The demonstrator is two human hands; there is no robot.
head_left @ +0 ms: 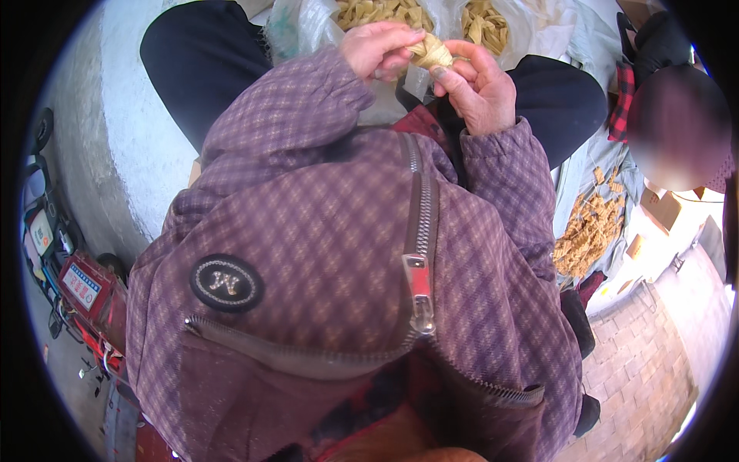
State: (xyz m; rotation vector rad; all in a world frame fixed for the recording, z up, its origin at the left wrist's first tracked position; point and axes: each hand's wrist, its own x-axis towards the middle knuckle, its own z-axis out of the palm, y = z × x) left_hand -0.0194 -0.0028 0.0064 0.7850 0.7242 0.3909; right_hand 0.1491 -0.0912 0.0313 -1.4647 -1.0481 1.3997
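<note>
Near the top centre my left hand (377, 48) and my right hand (481, 88) meet on a pale yellow piece of wound or folded strip (431, 52). The fingers of my left hand close on its left end, and those of my right hand pinch its right side, with the thumb beside it. Just beyond my hands stands a clear plastic bag (285, 27) with many similar yellow folded pieces (377, 11). More such pieces (483, 27) lie in plastic to its right.
Another person (673, 123) sits close at the right, by a heap of small tan pieces (589, 231) on a sheet and cardboard boxes (660, 212). A red vehicle (88, 285) is at the far left. Paving (647, 354) shows at lower right.
</note>
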